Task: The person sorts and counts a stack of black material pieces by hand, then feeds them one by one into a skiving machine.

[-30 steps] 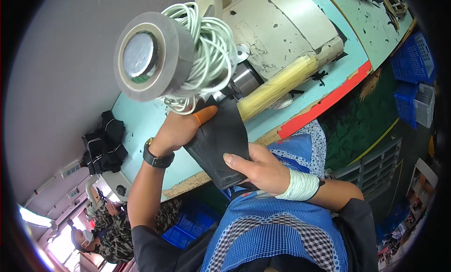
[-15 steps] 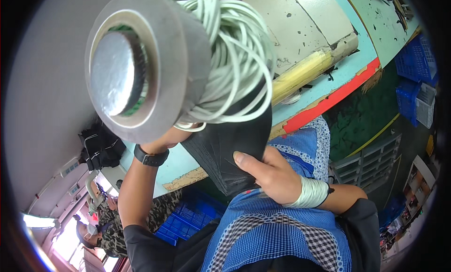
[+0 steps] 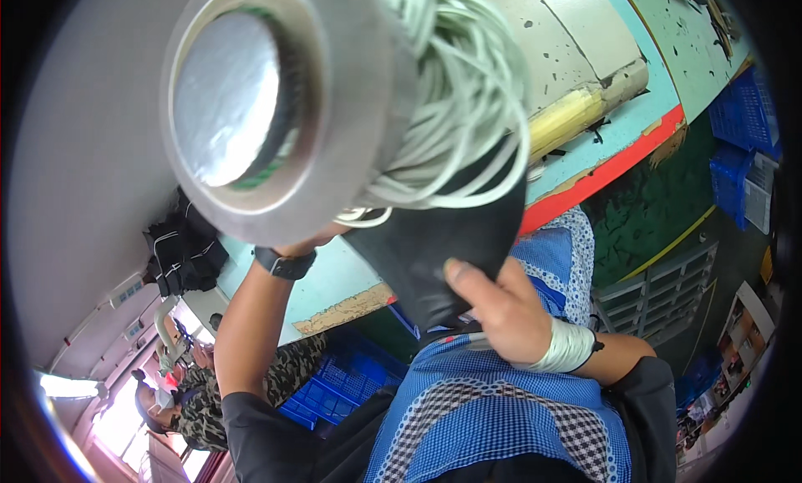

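A stack of thin black sheets (image 3: pixel 418 266) slants down over my lap. My right hand (image 3: pixel 505 316) grips its lower right side, the thumb lying on top and the fingers underneath. My left hand (image 3: pixel 317 239) is at the stack's upper left, its fingers hidden behind a grey disc-shaped fixture (image 3: pixel 368 82) with a shiny silver cap (image 3: pixel 225 99). This fixture hangs large and close in the upper left, and a coil of white cord (image 3: pixel 468 107) beside it covers the stack's upper part. White cord is also wound round my right wrist (image 3: pixel 560 345).
A worn table (image 3: pixel 535 32) with a red edge strip (image 3: pixel 610 178) extends ahead, with a yellow-wrapped roll (image 3: pixel 568 120) on it. Blue crates (image 3: pixel 334 387) stand lower left, more blue baskets (image 3: pixel 743 107) at right. A person in camouflage clothing (image 3: pixel 200 416) is at far left.
The fixture and cord appear larger and further right. My hands and the black stack have shifted slightly right in view; the fanned edges at its lower end now look smoother.
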Action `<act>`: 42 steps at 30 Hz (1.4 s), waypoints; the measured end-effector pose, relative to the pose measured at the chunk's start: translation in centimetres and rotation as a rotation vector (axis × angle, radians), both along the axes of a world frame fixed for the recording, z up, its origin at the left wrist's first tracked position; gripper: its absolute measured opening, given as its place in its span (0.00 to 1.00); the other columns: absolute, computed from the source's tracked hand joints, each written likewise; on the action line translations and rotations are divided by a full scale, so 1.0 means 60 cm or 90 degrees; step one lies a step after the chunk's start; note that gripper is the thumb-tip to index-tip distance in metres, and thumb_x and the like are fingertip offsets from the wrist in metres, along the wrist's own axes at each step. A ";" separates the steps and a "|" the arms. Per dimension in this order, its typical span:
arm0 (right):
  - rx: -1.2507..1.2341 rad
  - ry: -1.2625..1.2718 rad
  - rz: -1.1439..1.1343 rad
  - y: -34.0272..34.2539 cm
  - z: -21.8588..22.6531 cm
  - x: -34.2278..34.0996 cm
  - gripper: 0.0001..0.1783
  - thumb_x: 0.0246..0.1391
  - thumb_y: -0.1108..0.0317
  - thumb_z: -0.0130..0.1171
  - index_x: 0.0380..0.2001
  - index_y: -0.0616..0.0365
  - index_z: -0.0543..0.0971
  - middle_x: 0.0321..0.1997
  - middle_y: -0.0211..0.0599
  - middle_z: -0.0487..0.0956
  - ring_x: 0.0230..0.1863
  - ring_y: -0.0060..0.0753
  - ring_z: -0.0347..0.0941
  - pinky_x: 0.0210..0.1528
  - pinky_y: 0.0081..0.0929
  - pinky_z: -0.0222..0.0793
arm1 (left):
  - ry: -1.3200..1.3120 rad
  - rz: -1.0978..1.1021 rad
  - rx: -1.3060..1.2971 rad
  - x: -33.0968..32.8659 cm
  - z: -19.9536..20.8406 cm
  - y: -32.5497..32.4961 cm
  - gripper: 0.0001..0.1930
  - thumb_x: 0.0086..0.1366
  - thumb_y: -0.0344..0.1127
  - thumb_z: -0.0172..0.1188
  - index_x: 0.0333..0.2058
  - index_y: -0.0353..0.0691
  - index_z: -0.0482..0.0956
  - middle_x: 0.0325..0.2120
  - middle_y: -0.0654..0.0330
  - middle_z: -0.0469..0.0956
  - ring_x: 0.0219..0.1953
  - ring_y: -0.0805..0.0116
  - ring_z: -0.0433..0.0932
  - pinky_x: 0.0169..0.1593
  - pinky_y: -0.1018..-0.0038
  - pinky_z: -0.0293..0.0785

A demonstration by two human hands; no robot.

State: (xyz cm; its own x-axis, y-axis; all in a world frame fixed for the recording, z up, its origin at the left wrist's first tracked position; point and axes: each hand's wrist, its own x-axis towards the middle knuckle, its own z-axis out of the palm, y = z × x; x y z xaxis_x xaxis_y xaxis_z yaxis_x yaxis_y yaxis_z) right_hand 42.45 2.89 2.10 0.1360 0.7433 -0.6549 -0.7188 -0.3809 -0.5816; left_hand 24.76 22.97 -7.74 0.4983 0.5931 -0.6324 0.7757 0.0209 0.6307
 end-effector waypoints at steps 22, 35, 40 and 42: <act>0.064 -0.260 0.006 0.015 -0.030 0.116 0.15 0.62 0.72 0.49 0.49 0.70 0.74 0.41 0.35 0.79 0.42 0.26 0.75 0.47 0.26 0.70 | -0.186 -0.182 -0.013 0.130 0.116 -0.107 0.12 0.65 0.37 0.60 0.29 0.34 0.76 0.16 0.63 0.71 0.20 0.80 0.64 0.24 0.76 0.61; 0.316 -0.428 0.368 -0.045 -0.039 0.065 0.42 0.55 0.53 0.59 0.64 0.68 0.57 0.59 0.64 0.66 0.60 0.61 0.64 0.64 0.41 0.60 | -0.309 0.031 -0.024 0.100 0.165 -0.126 0.08 0.61 0.32 0.65 0.29 0.34 0.77 0.16 0.66 0.74 0.20 0.81 0.70 0.26 0.81 0.65; 0.238 0.097 0.233 -0.061 -0.027 0.064 0.29 0.63 0.63 0.53 0.61 0.69 0.62 0.56 0.40 0.73 0.57 0.29 0.69 0.59 0.29 0.65 | -0.656 0.246 -0.216 0.084 0.162 -0.143 0.38 0.49 0.41 0.76 0.54 0.34 0.64 0.51 0.46 0.69 0.50 0.64 0.74 0.44 0.71 0.78; 0.187 0.274 0.216 -0.061 -0.023 0.061 0.28 0.63 0.63 0.53 0.61 0.68 0.63 0.56 0.39 0.72 0.57 0.29 0.69 0.59 0.29 0.64 | -0.659 0.284 -0.263 0.076 0.150 -0.178 0.48 0.47 0.43 0.78 0.60 0.35 0.57 0.57 0.41 0.64 0.56 0.56 0.71 0.49 0.64 0.78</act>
